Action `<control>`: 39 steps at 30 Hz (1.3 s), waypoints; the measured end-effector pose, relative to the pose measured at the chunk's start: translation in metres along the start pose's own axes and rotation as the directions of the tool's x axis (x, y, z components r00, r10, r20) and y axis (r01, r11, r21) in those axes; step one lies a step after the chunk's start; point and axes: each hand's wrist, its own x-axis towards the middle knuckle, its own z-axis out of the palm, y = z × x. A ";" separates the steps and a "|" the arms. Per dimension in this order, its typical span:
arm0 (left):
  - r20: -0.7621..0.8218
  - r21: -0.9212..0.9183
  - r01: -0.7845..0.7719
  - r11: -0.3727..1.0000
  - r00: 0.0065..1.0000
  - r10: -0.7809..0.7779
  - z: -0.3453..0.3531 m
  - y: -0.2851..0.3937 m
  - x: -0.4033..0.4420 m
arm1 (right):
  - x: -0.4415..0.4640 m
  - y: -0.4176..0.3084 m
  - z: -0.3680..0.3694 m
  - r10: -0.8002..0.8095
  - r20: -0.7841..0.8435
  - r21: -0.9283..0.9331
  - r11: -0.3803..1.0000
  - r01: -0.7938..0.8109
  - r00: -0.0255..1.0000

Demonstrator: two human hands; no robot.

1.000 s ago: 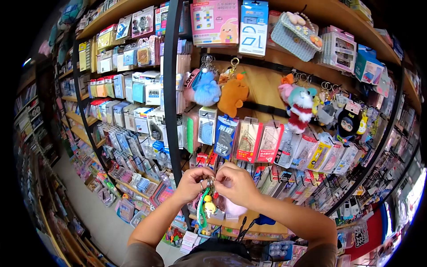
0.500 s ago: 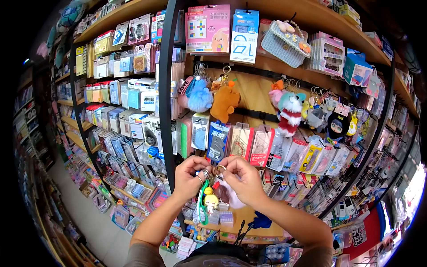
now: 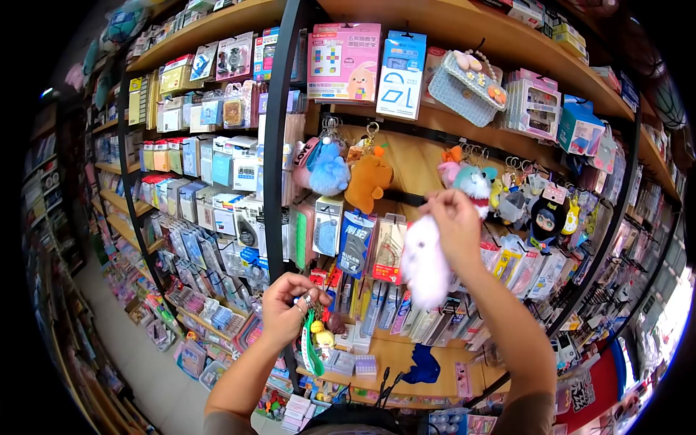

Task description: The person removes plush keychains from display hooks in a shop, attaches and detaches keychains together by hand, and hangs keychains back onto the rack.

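From my remote seat I see the right hand (image 3: pixel 458 223), right of centre in the frame, pinched narrow over the top of a pale pink plush (image 3: pixel 424 264), which hangs below the fingers, likely held there so its body swings free; whatever they grip is hidden. Lower, left of centre, the left hand (image 3: pixel 288 301) is closed on the rings of a bunch of keychains (image 3: pixel 311 351), probably so its green strap and yellow charm (image 3: pixel 324 338) dangle untangled. Behind, near the centre top, an orange plush (image 3: pixel 370 181) and a blue pom-pom (image 3: pixel 328 172) hang from hooks, seemingly to face shoppers. At lower centre right, a dark blue cloth (image 3: pixel 423 365) lies on the wooden shelf (image 3: pixel 395 348).
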 end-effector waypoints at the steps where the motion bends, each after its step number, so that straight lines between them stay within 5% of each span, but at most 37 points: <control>1: -0.007 0.014 0.000 1.000 1.000 0.000 -0.003 0.002 -0.002 | 0.014 0.001 -0.007 -0.066 0.020 -0.143 0.987 0.068 0.998; 2: -0.015 0.027 0.000 1.000 1.000 0.000 -0.006 0.004 -0.004 | 0.028 0.003 -0.014 -0.127 0.050 -0.281 0.950 0.136 0.991; 3: -0.021 0.056 0.024 0.998 1.000 -0.023 -0.009 0.006 -0.006 | 0.041 0.005 -0.016 -0.367 0.057 -0.531 0.777 0.339 0.929; 10: -0.046 0.172 0.008 0.985 0.999 0.000 -0.030 0.013 -0.022 | 0.116 0.003 -0.044 -0.458 0.035 -0.796 0.525 0.302 0.888; 23: -0.059 0.207 0.099 0.973 0.994 -0.089 -0.046 0.022 -0.039 | 0.154 0.026 0.016 -0.403 0.205 -0.788 0.472 0.394 0.892; 28: -0.100 0.226 0.121 0.967 0.990 -0.101 -0.056 0.026 -0.049 | 0.166 0.039 0.027 -0.317 0.126 -0.905 0.352 0.240 0.940; 39: -0.192 0.251 0.179 0.951 0.972 -0.132 -0.066 0.029 -0.067 | 0.180 0.062 0.021 -0.263 -0.025 -0.866 0.488 0.111 0.964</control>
